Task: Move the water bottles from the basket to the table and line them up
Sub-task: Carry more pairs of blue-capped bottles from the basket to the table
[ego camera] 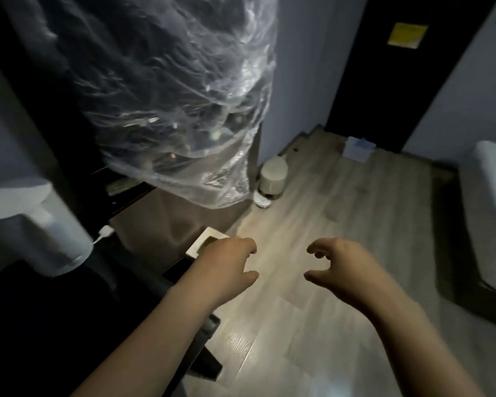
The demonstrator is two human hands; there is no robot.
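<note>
Head view: dim room, wood floor (312,224) below.
Bottles, basket: neither in sight; I cannot tell which way they lie or which hand is nearer.
Left hand (229,265): fingers loosely curled, holds nothing.
Right hand (341,265): the same, empty, level with the left.

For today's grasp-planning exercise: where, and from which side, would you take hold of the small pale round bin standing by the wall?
Probably take the bin round its curved sides near the top, coming from the open floor in front. It stands upright, with the wall behind it and the plastic-wrapped bundle close on its left in the view.
</note>
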